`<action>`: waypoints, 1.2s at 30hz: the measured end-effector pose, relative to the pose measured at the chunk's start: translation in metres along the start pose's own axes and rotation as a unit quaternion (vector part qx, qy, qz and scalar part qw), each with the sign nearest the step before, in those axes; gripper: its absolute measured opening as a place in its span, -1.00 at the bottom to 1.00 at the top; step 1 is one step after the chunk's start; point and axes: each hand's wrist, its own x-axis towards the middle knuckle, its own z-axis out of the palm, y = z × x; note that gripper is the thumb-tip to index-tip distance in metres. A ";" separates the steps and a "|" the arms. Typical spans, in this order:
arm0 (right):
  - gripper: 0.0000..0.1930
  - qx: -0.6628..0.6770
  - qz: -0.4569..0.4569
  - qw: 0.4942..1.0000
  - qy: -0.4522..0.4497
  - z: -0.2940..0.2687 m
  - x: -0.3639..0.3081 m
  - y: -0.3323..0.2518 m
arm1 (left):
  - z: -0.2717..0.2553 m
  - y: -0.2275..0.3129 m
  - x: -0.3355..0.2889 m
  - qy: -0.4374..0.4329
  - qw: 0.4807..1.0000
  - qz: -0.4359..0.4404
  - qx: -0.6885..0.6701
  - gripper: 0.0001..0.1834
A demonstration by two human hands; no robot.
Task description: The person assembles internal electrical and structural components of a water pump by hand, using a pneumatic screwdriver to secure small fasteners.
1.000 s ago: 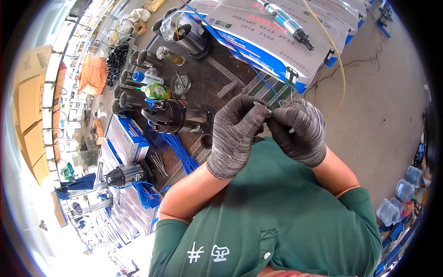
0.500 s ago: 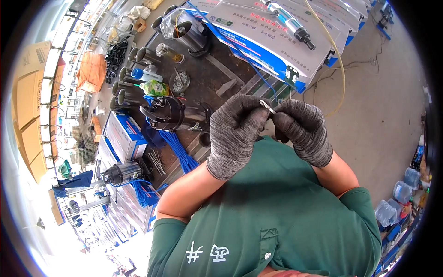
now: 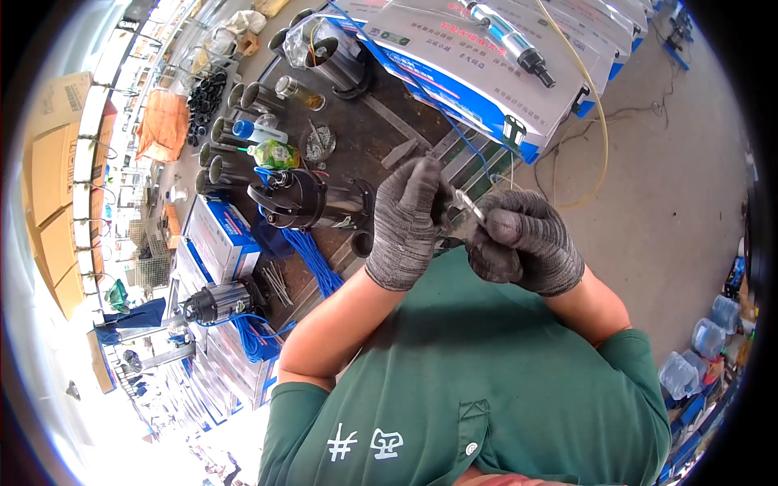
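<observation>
My gloved right hand (image 3: 533, 241) is closed in a pinch on a small, thin silver metal piece (image 3: 470, 206), which slants up and left from the fingertips. Facing it, my gloved left hand (image 3: 403, 225) has its fingers pressed together near the piece's far end; whether they touch it or hold something else is hidden. Left of that hand, a black and steel submersible pump (image 3: 300, 202) lies on the dark workbench (image 3: 369, 146). Coiled blue cable (image 3: 314, 263) hangs beside the pump.
Grey and blue cartons (image 3: 478, 73) stand at the far side, with a powered screwdriver (image 3: 515, 44) and yellow hose on top. Steel cylinders (image 3: 336, 69), a green bottle (image 3: 274, 154) and a dish of small parts (image 3: 318, 142) occupy the bench. A second pump (image 3: 219, 303) sits at left.
My hands have moved apart slightly, the left one turning more upright. The silver piece now shows longer, jutting from my right hand's fingertips.
</observation>
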 end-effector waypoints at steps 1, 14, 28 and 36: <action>-0.70 -0.023 -0.006 1.000 0.012 0.000 0.003 -0.003 | -0.002 0.002 -0.005 -0.020 1.000 -0.010 0.012 -0.80; -0.84 -0.431 -0.178 0.880 0.086 -0.007 0.006 -0.004 | 0.018 0.030 -0.029 0.025 0.979 0.092 0.181 -0.89; -0.77 -0.204 -0.096 0.973 0.059 -0.001 -0.001 0.001 | 0.026 0.013 -0.017 -0.042 0.988 0.097 -0.109 -0.89; -0.69 0.025 -0.006 1.000 -0.016 0.004 -0.001 0.001 | 0.011 0.002 -0.008 -0.004 0.997 0.052 -0.048 -0.83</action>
